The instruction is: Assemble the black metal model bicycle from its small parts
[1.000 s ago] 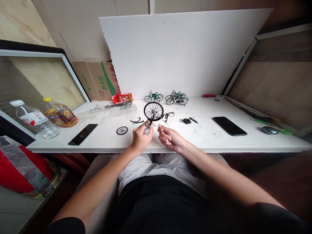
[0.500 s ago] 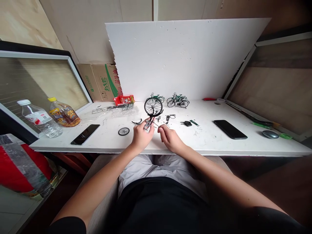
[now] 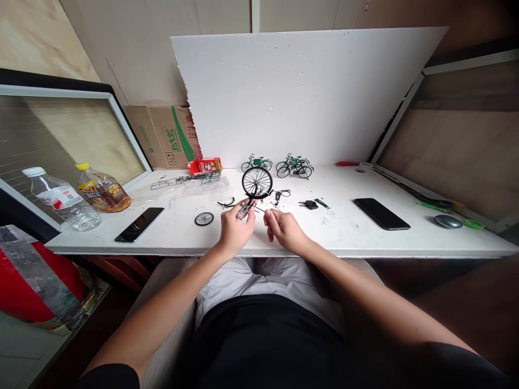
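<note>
My left hand (image 3: 235, 229) is closed around a partly built model bicycle (image 3: 257, 183), whose black spoked wheel points up and away from me. Silvery small parts of it show by the fingers. In my right hand (image 3: 285, 229), thumb and fingers pinch a thin, rod-like screwdriver (image 3: 260, 210), its tip against the bicycle beside my left thumb; most of its handle is hidden. A loose spoked wheel (image 3: 204, 218) lies flat left of my left hand. Behind it is a curved black mudguard (image 3: 226, 203).
Assembled green model bicycles (image 3: 292, 166) stand at the back. Small black parts (image 3: 310, 205) and a green piece (image 3: 321, 202) lie right of centre. Phones (image 3: 140, 224) flank the work area, with bottles (image 3: 65, 197) at left and a mouse (image 3: 447, 221) at right.
The view has shifted slightly. The model bicycle's wheel sits a little lower, and the right hand stays at the bicycle with the screwdriver.
</note>
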Demonstrator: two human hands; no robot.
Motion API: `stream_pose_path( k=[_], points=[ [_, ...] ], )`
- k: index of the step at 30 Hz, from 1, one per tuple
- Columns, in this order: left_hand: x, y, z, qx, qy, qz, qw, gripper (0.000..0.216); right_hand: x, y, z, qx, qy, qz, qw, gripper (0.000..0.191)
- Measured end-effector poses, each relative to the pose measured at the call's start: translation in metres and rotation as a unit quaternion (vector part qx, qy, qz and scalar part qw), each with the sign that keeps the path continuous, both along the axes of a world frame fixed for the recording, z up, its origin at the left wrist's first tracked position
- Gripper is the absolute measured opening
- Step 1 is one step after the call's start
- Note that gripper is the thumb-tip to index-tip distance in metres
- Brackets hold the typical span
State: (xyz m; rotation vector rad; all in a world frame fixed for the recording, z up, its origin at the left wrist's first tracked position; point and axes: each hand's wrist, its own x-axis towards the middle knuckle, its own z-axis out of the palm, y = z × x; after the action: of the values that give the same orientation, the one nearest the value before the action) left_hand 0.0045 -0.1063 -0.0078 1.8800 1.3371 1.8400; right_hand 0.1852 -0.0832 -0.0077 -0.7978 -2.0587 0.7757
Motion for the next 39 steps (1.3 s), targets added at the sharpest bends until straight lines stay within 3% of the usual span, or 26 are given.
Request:
stream_pose_path(
  k=[3,6,14,17,20,23,28,31,35,39],
  points=[
    [0.001,-0.003,0.002,0.011,-0.001,0.018,1.0,0.03,-0.008,-0.009,0.003,-0.131,0.098,0.039,0.986,0.05],
    [0.001,-0.006,0.006,0.024,0.021,0.047,0.998,0.027,-0.012,-0.014,0.009,-0.242,0.168,0.094,0.951,0.052],
    [0.003,-0.009,0.006,0.052,0.035,0.083,0.995,0.021,-0.006,-0.015,0.017,-0.492,0.303,0.195,0.792,0.038],
    [0.001,-0.007,0.004,0.058,0.036,0.079,0.995,0.019,-0.004,-0.014,0.017,-0.529,0.31,0.213,0.761,0.037],
    [-0.002,-0.002,0.004,0.032,-0.001,0.046,0.998,0.022,-0.004,-0.012,0.016,-0.508,0.284,0.221,0.783,0.038],
    [-0.005,0.006,0.006,-0.005,-0.093,-0.051,0.994,0.031,-0.005,-0.005,0.013,-0.47,0.254,0.193,0.823,0.043],
    [-0.002,0.009,0.015,-0.057,-0.234,-0.168,0.956,0.034,-0.007,0.006,0.007,-0.37,0.248,0.006,0.895,0.055],
    [0.003,0.003,0.02,-0.116,-0.294,-0.205,0.927,0.038,-0.006,0.01,0.007,-0.279,0.231,-0.03,0.932,0.055],
    [0.008,-0.002,0.022,-0.136,-0.321,-0.226,0.909,0.04,-0.007,0.013,0.005,-0.221,0.257,-0.022,0.941,0.064],
    [0.008,-0.001,0.019,-0.15,-0.326,-0.227,0.905,0.043,-0.007,0.012,0.002,-0.158,0.265,-0.06,0.949,0.061]
  ],
)
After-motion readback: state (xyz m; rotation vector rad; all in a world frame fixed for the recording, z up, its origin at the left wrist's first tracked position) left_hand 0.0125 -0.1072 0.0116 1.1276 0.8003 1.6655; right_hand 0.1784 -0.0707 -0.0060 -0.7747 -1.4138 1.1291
